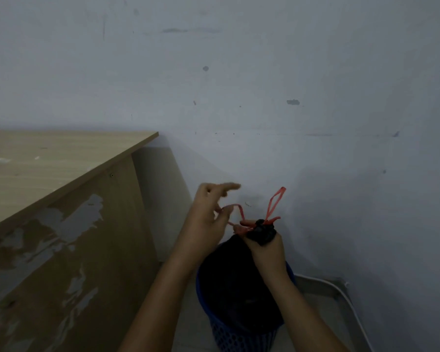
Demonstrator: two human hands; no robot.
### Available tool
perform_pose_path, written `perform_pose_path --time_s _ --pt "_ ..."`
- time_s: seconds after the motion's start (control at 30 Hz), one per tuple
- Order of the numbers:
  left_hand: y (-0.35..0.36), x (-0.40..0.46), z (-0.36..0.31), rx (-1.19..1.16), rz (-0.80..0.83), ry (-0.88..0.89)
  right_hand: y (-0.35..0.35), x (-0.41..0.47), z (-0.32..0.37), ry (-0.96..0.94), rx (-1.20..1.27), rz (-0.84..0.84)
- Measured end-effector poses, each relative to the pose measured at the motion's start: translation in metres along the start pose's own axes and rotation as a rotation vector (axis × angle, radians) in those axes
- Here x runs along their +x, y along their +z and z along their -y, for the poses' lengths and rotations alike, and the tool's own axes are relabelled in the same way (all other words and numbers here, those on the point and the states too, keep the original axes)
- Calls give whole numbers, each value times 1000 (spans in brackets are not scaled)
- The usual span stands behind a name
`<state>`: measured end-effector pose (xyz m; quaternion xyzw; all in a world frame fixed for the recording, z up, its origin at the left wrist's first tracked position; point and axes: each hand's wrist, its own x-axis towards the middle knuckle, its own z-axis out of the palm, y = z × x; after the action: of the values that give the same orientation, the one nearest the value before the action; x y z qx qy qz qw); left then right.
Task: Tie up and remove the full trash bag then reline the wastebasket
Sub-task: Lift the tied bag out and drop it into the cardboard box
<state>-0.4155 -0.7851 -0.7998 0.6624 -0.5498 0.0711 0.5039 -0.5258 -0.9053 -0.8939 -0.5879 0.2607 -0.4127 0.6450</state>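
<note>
Against scuffed wall (264, 72), right hand (266, 252) grips black bag (229, 283); left hand (208, 219) loops red drawstring (241, 212)

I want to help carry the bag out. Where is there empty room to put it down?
The wooden desk top on the left looks bare. A strip of floor lies between the blue wastebasket and the white cable by the wall. It's crowded above the basket: both hands work the red drawstrings of the black bag.
</note>
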Motion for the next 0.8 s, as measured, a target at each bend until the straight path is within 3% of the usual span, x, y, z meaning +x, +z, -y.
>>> perform_pose_path --time_s 0.07,0.17,0.2,0.27,0.33,0.4,0.6,0.8 --pt "-13 4 8 -56 -134 -20 -2 1 -2 -22 10 -17" --pt "-21 3 27 -184 -193 -247 -2 6 -2 -26 -6 -9" --pt "-20 0 37 -174 -122 -327 -2 9 -3 -17 -17 -20" --pt "-12 -15 56 -104 199 -415 -2 14 -1 -28 -33 -37" --pt "6 -37 73 -148 565 -392 0 15 3 -55 -37 -44" --pt "36 -65 91 -146 724 -349 1 16 9 -45 -4 -56" --pt "85 -138 142 36 558 -605 -4 30 21 34 101 -162" --pt "98 -162 141 279 570 -506 -5 47 39 -26 25 -190"
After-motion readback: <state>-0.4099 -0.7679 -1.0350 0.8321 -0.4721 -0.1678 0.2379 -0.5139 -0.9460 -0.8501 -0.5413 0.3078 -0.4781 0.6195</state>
